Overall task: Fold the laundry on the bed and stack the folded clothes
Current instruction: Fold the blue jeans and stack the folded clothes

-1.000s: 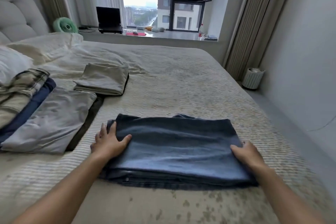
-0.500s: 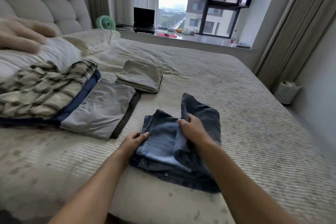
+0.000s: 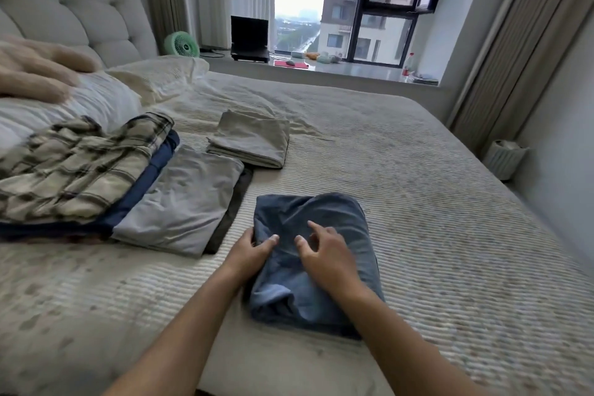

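Folded blue jeans point(image 3: 324, 219) lie as a compact bundle on the bed point(image 3: 418, 186), right in front of me. My left hand point(image 3: 252, 247) holds the bundle's left edge, thumb on top of the denim. My right hand point(image 3: 323, 249) rests on top of the jeans with its fingers spread and loosely bent, gripping nothing. To the left lie a folded grey garment point(image 3: 183, 199) over a dark one, and a plaid shirt point(image 3: 70, 167) on top of a navy piece point(image 3: 160, 164). A folded khaki piece point(image 3: 254, 140) sits farther back.
Another person's hand point(image 3: 35, 71) rests on a white pillow point(image 3: 96, 103) at the upper left, by the padded headboard. A green fan point(image 3: 181, 45) and a laptop point(image 3: 249, 38) stand on the window ledge. A pale bin point(image 3: 506, 157) stands on the floor right of the bed.
The wide jeans were folded in half: my right hand carried the right part over to the left and has let it go. The view has turned left.
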